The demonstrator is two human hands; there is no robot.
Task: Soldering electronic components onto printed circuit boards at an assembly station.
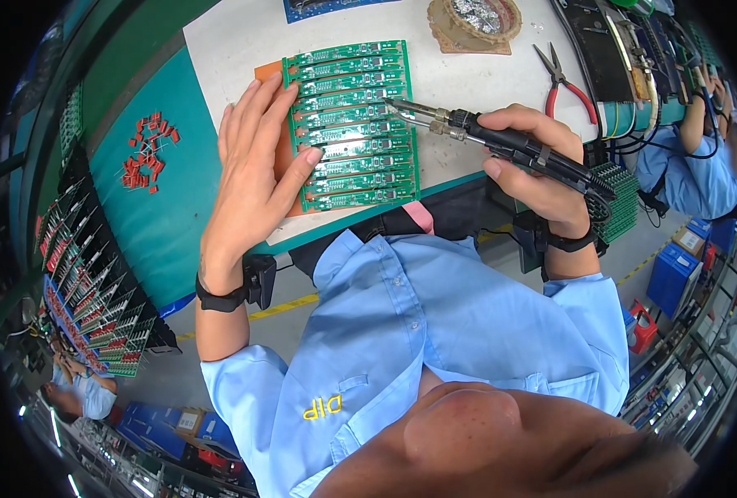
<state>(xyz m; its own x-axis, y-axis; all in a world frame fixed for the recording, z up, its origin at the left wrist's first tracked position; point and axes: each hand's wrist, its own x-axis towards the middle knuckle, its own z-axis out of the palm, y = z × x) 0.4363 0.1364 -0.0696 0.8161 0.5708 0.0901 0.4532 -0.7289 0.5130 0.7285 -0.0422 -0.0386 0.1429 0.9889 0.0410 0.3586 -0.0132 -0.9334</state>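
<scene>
While right hand [549, 197] holds soldering tool [511, 144] over board [358, 164] | shirt [377, 315]: yellow lettering [323, 407]

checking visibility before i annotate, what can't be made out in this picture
All in the head view:
- Flat orange board: mostly hidden under the green circuit-board panel and left hand.
- Flat blue patterned piece: cut off by the top edge.
- Black-handled soldering iron: tip too small to confirm contact.
- Small red rectangular components: overlapping, exact count unclear.

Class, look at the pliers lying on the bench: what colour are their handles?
The handles are red, seen best in the head view.
</scene>
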